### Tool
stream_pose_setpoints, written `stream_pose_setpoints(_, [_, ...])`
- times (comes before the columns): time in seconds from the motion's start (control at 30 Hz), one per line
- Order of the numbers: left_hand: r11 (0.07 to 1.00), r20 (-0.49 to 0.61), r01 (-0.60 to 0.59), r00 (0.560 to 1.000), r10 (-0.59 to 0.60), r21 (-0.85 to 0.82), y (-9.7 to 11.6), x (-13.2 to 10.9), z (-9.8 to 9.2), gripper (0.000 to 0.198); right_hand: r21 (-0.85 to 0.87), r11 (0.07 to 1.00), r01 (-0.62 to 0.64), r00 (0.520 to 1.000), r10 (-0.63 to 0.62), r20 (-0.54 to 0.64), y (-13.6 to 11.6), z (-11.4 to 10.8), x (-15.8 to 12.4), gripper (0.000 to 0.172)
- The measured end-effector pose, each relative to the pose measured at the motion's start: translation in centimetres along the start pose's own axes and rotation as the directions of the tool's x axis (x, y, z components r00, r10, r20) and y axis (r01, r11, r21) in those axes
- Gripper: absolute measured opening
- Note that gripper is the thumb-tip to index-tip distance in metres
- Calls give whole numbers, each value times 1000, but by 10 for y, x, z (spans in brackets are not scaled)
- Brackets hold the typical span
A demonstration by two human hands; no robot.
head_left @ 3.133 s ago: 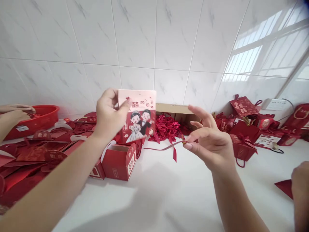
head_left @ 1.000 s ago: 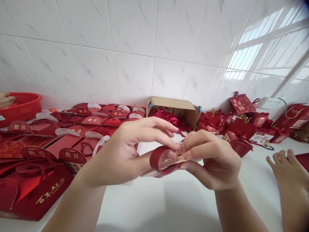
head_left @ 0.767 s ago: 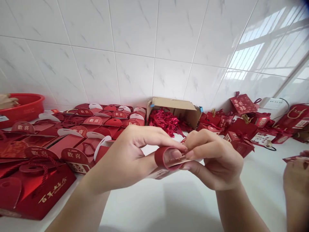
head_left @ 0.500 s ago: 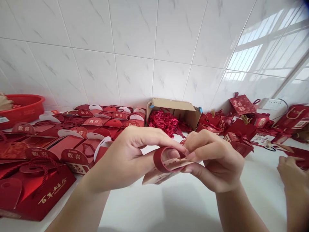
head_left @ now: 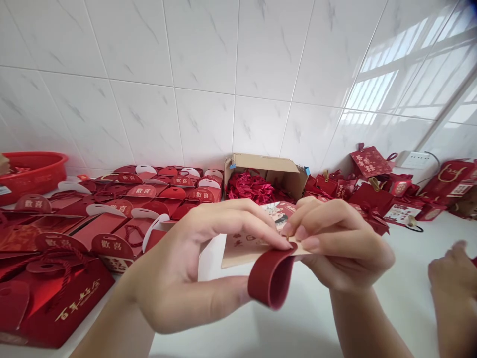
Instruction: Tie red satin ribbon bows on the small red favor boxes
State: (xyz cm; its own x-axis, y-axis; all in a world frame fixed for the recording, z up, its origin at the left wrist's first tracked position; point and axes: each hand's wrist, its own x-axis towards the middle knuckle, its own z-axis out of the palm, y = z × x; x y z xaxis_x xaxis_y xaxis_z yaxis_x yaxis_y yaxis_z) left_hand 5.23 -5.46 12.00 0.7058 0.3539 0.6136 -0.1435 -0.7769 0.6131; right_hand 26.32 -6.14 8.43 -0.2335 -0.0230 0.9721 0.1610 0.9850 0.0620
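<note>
The looped strap (head_left: 266,282) is pinched by the left hand (head_left: 179,271), the card (head_left: 242,250) by the right hand (head_left: 345,243); fastening seems unfinished.

Bare, slim-fingered left hand (head_left: 179,263): yours is ungloved, with tapering fingers and a long thumb.
Bare, slim-fingered right hand (head_left: 346,248): yours is ungloved too, with lightly creased knuckles.
Short, rounded fingernails (head_left: 312,242): yours look plain and smooth.
Smooth, uncovered forearms (head_left: 361,320): yours show bare from slender wrists to the lower edge of view.
</note>
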Motion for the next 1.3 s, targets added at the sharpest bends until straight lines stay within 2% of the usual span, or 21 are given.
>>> stream_pose_setpoints(0.1, [991,-80,-103,991,109,80,-6,2,5,36,-46,999,5,999,-7,-35,1,0,1,26])
stream_pose_setpoints(0.17, [967,-149,-199,963,223,160,-11,5,9,34,-81,997,-12,999,8,-49,0,0,3,29])
stream_pose_setpoints(0.27, [914,-185,-282,921,343,292,-17,9,13,29,-147,987,-68,997,61,-55,-2,1,6,33])
stream_pose_setpoints(0.33, [899,-191,-283,914,359,335,-19,9,13,28,-208,973,-101,995,95,-40,-4,2,7,35])
stream_pose_setpoints(0.43, [892,-193,-279,912,362,356,-20,8,11,27,-282,956,-79,997,77,-20,-5,2,7,31])
stream_pose_setpoints(0.6, [884,-178,-310,904,387,349,-20,9,11,28,-295,953,-64,998,55,-38,-5,5,7,23])
stream_pose_setpoints(0.77, [919,-174,-273,928,329,284,-20,9,10,31,-250,966,-69,997,58,-53,-5,10,6,20])
stream_pose_setpoints(0.9, [977,-135,-157,975,177,145,-18,7,9,34,-224,968,-108,993,96,-66,-5,13,6,16])
stream_pose_setpoints(0.97, [992,-138,-97,984,109,86,-16,6,8,35,-219,967,-128,991,114,-74,-4,14,5,14])
stream_pose_setpoints(1.17, [1000,-221,3,975,-10,-29,-15,8,10,46,-217,963,-162,986,149,-75,1,17,2,15])
stream_pose_setpoints(1.3, [998,-365,23,930,-46,-66,-18,9,17,44,-162,944,-289,954,270,-127,2,19,-1,14])
